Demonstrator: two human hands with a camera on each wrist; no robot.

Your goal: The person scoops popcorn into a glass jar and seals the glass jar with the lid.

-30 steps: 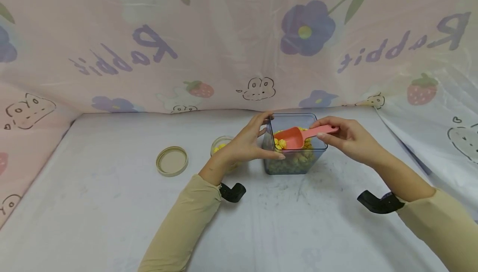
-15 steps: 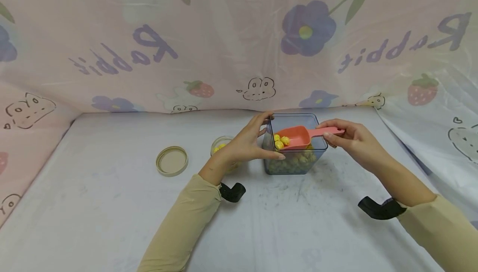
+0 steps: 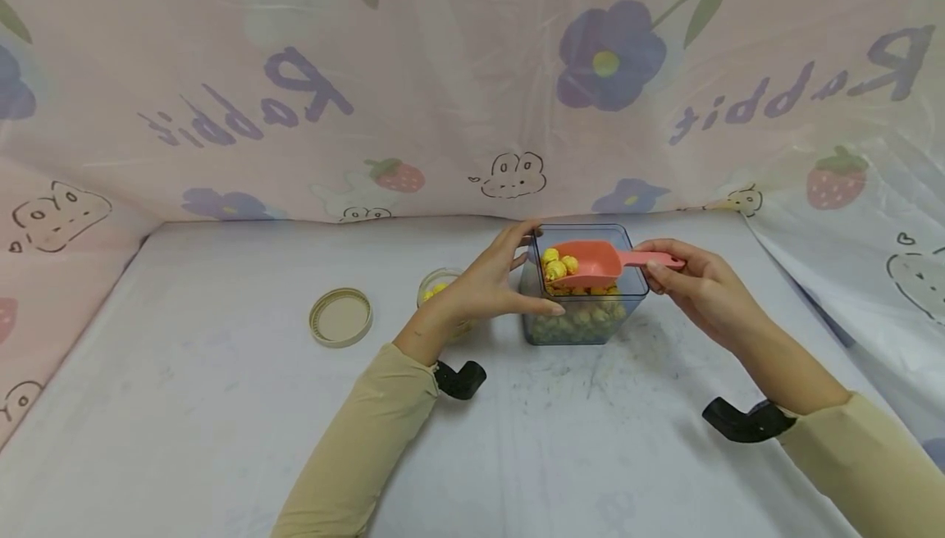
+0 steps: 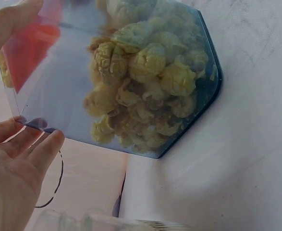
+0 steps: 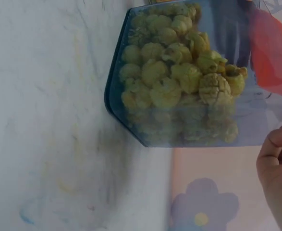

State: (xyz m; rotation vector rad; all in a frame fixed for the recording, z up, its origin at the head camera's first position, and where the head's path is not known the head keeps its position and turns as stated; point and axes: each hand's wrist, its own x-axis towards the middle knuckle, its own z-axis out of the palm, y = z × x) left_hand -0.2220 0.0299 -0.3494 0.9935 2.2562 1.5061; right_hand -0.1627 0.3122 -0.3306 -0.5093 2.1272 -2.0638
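Note:
A clear bluish square container (image 3: 583, 326) stands on the table, partly filled with yellow popcorn (image 4: 136, 86). My left hand (image 3: 480, 288) grips its left side, thumb along the front wall and fingertips at the back corner. In my right hand (image 3: 694, 280) the handle of a pink scoop (image 3: 598, 263) is pinched between thumb and fingers. The scoop lies level in the container's mouth, with a few yellow popcorn pieces at its left end. Through the wall, the right wrist view shows the scoop (image 5: 273, 53) above the popcorn heap.
Behind my left wrist, a round clear jar (image 3: 435, 280) with some popcorn is partly hidden. To its left, a round beige lid (image 3: 340, 318) lies on the white-covered table (image 3: 221, 407). A printed pink curtain (image 3: 443, 111) rises behind the container.
My right hand has drawn the scoop up and slightly right, out of the popcorn, with several pieces in it. The left hand and container have stayed in place.

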